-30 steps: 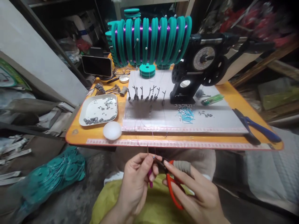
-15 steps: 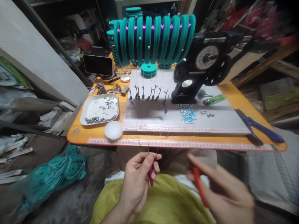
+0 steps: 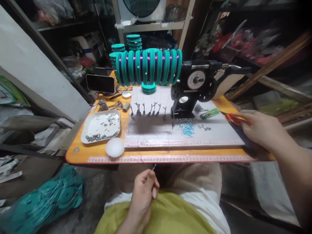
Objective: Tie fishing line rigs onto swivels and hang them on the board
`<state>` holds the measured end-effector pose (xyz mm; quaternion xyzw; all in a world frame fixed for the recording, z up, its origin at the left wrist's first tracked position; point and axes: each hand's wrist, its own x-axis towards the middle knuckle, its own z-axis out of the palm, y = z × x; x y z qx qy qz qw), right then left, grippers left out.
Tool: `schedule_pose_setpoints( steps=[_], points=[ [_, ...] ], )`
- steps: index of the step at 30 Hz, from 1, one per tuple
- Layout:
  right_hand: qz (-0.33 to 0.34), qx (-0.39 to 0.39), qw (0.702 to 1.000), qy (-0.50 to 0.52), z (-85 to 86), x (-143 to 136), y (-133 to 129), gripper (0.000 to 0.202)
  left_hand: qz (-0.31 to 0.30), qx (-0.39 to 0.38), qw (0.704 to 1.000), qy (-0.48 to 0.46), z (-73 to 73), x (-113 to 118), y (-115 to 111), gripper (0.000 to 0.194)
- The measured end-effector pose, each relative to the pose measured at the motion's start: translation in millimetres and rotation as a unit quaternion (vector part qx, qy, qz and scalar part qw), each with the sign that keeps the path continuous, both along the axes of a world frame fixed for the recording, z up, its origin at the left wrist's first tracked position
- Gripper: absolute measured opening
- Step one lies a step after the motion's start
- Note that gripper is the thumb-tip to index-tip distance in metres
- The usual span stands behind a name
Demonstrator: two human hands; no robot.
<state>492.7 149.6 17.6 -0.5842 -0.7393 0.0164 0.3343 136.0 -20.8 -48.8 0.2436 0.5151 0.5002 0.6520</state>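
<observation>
1. In the head view, taking the table (image 3: 95, 151) as a dial with twelve farthest from the person, I saw the left hand (image 3: 145, 188) at six o'clock, over the lap and just off the near edge
2. Its thumb and forefinger were pinched closed on a small blue piece (image 3: 154, 166), which poked out toward one o'clock
3. The right hand (image 3: 262, 128) was at three o'clock, its fingers wrapped round red-handled pliers (image 3: 238, 120) that pointed toward ten; whether their jaws were parted I couldn't tell
4. Near the pliers' tip, on its nine o'clock side, a green cutter (image 3: 210, 113) lay on the white board (image 3: 209, 139)
5. At four o'clock, thin blue slivers (image 3: 187, 129) lay heaped on the board
6. A row of teal spools (image 3: 148, 67) filled twelve o'clock, with a black machine (image 3: 182, 110) beside it at one
7. At nine o'clock sat a white tray (image 3: 90, 125) of grey bits, and at eight a round white dish (image 3: 115, 148)
</observation>
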Motion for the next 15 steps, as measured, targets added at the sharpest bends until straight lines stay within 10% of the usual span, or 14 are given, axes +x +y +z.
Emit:
schedule_pose_setpoints(
  steps=[4, 8, 11, 15],
  points=[
    [-0.043, 0.077, 0.995, -0.049, 20.3, -75.1, -32.6, 0.029, -0.088, 0.025, 0.995, 0.040, -5.6, -4.0, -11.1, 0.066],
    [0.193, 0.060, 0.979, -0.015, 49.6, -164.3, -44.1, 0.032, -0.065, 0.099, 0.975, 0.189, 12.7, -26.9, -27.3, 0.029],
    [0.193, -0.008, 0.981, 0.013, 60.5, -208.5, -25.2, 0.037, 0.019, 0.252, 0.892, 0.374, 33.2, -73.8, -23.4, 0.013],
    [0.138, -0.073, 0.986, 0.055, 60.8, -230.4, 6.9, 0.040, 0.128, 0.364, 0.670, 0.634, 44.2, -156.3, 3.5, 0.022]
  ],
)
